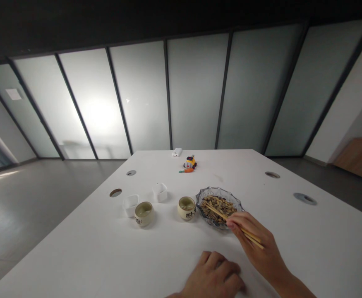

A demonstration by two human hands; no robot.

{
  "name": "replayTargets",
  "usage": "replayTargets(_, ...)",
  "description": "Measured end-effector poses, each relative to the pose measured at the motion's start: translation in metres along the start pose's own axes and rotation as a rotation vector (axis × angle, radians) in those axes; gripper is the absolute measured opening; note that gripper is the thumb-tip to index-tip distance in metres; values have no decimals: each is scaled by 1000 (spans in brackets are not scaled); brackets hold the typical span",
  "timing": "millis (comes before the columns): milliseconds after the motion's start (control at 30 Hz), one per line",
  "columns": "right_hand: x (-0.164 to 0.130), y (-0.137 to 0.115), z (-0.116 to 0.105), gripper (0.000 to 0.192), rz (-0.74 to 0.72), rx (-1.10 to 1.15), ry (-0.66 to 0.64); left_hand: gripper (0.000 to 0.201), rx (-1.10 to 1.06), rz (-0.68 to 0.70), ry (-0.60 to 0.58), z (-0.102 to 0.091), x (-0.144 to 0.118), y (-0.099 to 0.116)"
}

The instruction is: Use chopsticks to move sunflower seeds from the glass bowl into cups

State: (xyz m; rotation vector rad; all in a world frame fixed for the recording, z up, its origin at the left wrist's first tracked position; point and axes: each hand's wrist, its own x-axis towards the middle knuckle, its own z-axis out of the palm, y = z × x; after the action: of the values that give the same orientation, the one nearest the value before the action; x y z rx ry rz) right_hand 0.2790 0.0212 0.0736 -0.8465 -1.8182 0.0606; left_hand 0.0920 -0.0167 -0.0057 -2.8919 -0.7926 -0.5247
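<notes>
My right hand (pixel 252 231) is closed round a pair of wooden chopsticks (pixel 219 213), whose tips reach down into the seeds. What look like striped sunflower seeds (pixel 213 205) fill a clear glass bowl (pixel 238 203) with a scalloped rim. Below the bowl, my left hand (pixel 214 275) rests on the table with its fingers curled in, and nothing shows in them. Just left of the bowl stands a small beige ceramic cup (pixel 186 213) with dark characters. Farther left is a second such cup (pixel 143 218). Both stand upright.
Two small white square containers, one (pixel 130 203) behind the left cup and another (pixel 160 193) between the cups, stand on the white table (pixel 106 256). Toward the back are a yellow toy vehicle (pixel 190 161), an orange carrot-shaped item (pixel 187 170) and a white box-like device (pixel 177 152). Round holes (pixel 116 193) pierce the tabletop.
</notes>
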Motion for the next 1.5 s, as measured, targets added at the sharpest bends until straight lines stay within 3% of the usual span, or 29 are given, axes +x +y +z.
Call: replayTargets(1500, 5, 4, -11, 14, 20, 17, -88, 21, 21, -12, 4, 2, -1, 2)
